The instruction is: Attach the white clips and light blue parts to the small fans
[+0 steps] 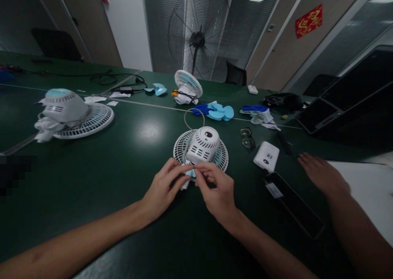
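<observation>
A small white electric fan [203,144] lies face down on the dark green table, with its slotted motor housing up and its round grille underneath. At its near side, my left hand [164,184] has thumb and fingers closed around a white and light-blue part by the housing. My right hand [216,189] pinches thumb against fingers at the same spot, its fingertips meeting those of my left hand. Whatever small piece sits between the fingertips is mostly hidden. A thin pale cable [185,118] loops up behind the fan.
A second white fan [69,111] lies face down at left; a third [187,86] stands at the back. Blue fan blades [219,112], gloves [258,114], glasses [247,139], a white box [266,155] and a black phone-like slab [294,205] lie around. Another person's hand [324,174] rests at right.
</observation>
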`<act>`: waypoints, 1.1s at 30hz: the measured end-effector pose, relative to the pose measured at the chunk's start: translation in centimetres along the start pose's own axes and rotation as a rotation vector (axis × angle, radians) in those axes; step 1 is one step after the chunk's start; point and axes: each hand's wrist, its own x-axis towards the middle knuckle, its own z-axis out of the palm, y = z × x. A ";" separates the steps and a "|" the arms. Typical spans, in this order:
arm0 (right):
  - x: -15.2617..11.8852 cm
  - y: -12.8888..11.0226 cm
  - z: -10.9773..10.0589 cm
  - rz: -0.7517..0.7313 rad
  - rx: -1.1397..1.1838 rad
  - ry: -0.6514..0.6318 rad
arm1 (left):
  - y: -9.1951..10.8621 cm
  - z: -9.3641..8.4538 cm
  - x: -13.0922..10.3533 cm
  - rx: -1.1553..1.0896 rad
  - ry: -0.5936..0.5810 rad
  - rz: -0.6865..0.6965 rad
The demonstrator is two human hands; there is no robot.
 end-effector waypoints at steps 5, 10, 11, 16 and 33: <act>-0.6 0.3 0.5 -0.015 0.013 -0.017 | 0.0 0.0 0.0 0.006 -0.013 -0.001; -0.4 0.1 -0.8 -0.096 -0.125 -0.031 | 0.0 0.0 0.0 -0.004 -0.003 -0.002; -0.2 0.1 -1.1 -0.126 -0.152 -0.053 | 0.0 0.0 0.0 -0.006 0.002 0.004; 0.7 0.4 -2.2 -0.221 -0.193 -0.159 | -0.4 0.1 -0.1 -0.001 0.001 0.027; -0.2 -0.1 -1.1 -0.183 -0.177 -0.117 | -0.1 -0.1 -0.1 0.015 -0.007 0.012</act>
